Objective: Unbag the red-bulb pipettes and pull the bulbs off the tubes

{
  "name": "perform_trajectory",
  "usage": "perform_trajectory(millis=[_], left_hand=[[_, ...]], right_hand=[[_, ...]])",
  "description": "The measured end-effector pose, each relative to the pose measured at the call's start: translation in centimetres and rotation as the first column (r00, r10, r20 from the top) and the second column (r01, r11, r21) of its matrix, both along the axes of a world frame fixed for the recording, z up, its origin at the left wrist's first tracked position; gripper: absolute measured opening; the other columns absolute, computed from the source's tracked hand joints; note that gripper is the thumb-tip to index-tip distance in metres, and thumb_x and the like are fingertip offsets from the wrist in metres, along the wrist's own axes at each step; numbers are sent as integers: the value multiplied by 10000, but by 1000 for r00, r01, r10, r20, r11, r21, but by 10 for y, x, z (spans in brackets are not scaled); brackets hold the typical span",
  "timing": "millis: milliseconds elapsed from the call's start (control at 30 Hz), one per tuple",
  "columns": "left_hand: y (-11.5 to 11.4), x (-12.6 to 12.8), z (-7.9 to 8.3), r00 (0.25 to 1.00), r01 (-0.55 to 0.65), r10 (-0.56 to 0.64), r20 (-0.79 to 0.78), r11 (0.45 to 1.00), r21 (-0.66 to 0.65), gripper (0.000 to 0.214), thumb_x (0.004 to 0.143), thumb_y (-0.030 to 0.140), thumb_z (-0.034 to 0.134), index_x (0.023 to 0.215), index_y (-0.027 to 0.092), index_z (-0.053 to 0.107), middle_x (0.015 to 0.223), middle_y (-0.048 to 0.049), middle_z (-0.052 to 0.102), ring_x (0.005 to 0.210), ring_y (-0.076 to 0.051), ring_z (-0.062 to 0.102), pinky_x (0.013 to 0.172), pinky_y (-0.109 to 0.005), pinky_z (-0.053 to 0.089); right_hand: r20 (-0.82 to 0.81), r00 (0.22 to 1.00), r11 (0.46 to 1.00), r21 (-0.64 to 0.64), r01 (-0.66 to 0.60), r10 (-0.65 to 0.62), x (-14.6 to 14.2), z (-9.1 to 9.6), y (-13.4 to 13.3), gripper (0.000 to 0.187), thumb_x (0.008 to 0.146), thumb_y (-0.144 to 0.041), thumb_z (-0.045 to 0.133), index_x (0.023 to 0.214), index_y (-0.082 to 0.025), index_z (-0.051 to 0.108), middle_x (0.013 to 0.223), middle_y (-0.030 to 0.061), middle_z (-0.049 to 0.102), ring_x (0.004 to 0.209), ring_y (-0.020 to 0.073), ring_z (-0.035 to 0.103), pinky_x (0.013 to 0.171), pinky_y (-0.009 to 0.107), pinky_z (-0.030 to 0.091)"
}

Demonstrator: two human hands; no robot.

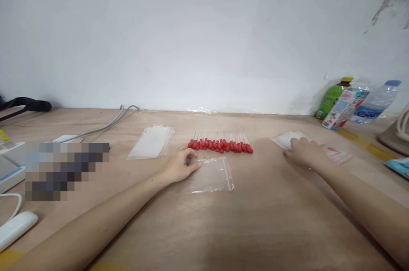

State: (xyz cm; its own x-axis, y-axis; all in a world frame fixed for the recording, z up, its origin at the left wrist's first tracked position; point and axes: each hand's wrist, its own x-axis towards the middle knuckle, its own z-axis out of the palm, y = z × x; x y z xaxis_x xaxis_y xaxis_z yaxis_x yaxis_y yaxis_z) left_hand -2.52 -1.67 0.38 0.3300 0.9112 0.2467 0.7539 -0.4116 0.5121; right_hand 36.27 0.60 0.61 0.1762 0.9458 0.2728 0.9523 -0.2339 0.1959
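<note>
My left hand (182,165) rests on the table with its fingers curled and its thumb apart. The thumb is at the edge of a flat, clear zip bag (213,175). Just beyond lies a row of thin, pale sticks with red, rounded heads (220,145), heads towards me. My right hand (305,152) is over a spread pile of plastic bags (340,156) on the right, its bent fingers closed down on the pile. The hand hides what its fingertips hold. Left of the sticks is a stack of zip bags (151,142).
Several bottles (332,98) lean against the wall at the back right. A brown object with a cord (396,128) and a blue packet (398,166) lie at the right edge. On the left are a grey cable (110,125), a power strip (14,160) and a white device (17,228).
</note>
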Motion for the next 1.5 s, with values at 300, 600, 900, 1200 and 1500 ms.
perform_trajectory(millis=[300, 600, 900, 1200, 1500], left_hand=[[-3, -5, 11, 996, 83, -82, 32, 995, -53, 196, 818, 368, 443, 751, 184, 457, 665, 16, 516, 594, -124, 474, 538, -233, 362], [44, -70, 49, 851, -511, 452, 268, 829, 226, 209, 786, 224, 436, 962, 192, 327, 706, -1, 562, 589, -155, 534, 554, -254, 372], [61, -130, 23, 647, -690, 707, -286, 702, 175, 313, 661, 201, 526, 955, 162, 426, 883, -116, 545, 874, -311, 541, 671, -352, 403], [21, -36, 26, 952, -219, 304, -30, 746, 629, 164, 777, 268, 508, 914, 178, 494, 1030, -90, 501, 1032, -245, 449, 925, -396, 344], [-47, 30, 17, 834, 540, -535, -131, 746, 390, 234, 853, 154, 431, 1060, 168, 538, 1135, -93, 528, 1090, -185, 485, 947, -312, 402]], right_hand=[[165, 983, 991, 92, -93, 77, -16, -14, -7, 255, 759, -68, 388, 797, -103, 638, 793, 185, 635, 762, 307, 604, 609, 391, 404], [245, 914, 816, 417, -400, 322, -43, 20, -20, 297, 808, -115, 376, 1017, -103, 586, 924, 162, 627, 856, 295, 546, 699, 413, 382], [29, 330, 292, 396, -870, 944, -156, -7, -86, 307, 810, -93, 403, 1071, -140, 558, 885, 104, 619, 845, 211, 546, 746, 366, 432], [-340, 310, 449, 494, -745, 888, -147, -4, -85, 180, 840, -269, 477, 967, -194, 581, 939, 61, 616, 848, 160, 559, 768, 298, 442], [-556, 456, 710, 428, -559, 695, -99, -17, -63, 364, 831, -405, 451, 542, -186, 482, 508, -16, 488, 517, 119, 458, 519, 251, 368]])
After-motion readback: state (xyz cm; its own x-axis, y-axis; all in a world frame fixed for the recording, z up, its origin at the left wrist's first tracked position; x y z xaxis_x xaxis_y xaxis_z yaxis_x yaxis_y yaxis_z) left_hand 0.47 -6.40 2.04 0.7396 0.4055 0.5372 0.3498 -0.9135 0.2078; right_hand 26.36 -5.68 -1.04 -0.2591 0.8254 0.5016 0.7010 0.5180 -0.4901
